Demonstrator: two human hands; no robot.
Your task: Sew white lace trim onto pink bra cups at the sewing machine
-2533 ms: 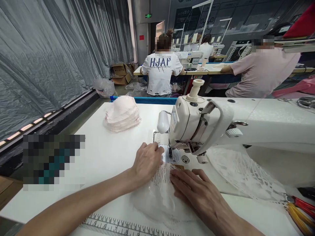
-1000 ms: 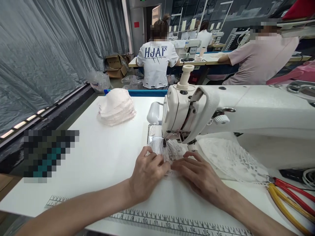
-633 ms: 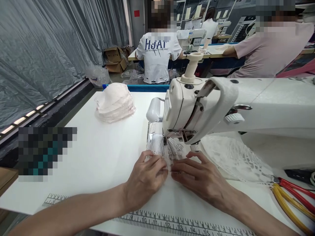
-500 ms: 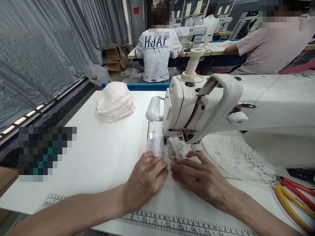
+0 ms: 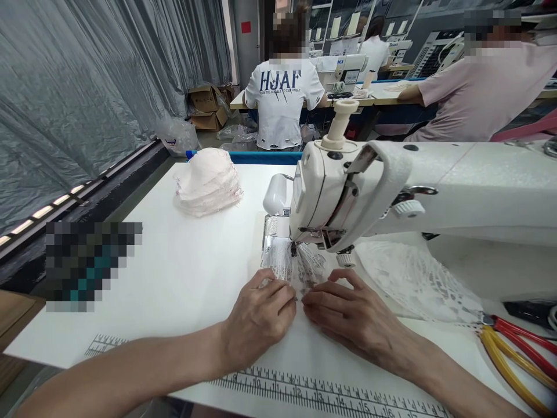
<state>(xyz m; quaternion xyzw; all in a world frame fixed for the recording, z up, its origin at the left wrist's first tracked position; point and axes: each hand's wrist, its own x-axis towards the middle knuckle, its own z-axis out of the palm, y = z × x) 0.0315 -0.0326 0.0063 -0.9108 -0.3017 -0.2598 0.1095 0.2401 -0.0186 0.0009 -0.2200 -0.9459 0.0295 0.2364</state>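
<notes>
White lace fabric lies gathered under the presser foot of a white sewing machine. My left hand pinches the near edge of the lace on its left side, fingers curled together. Close beside it on the right, my right hand grips the lace with fingertips pressed down and index finger bent up. Only a small gap parts the two hands, just in front of the needle area. The fingertips partly hide the lace edge. More white lace spreads to the right, beneath the machine arm.
A pile of pale pink fabric pieces sits at the back left of the white table. Red-handled and yellow-handled tools lie at the right. A printed ruler runs along the front edge. Co-workers sit beyond.
The view has shifted slightly, so the machine and table sit a little differently in the picture. Both hands keep the same hold on the lace, with barely any movement.
</notes>
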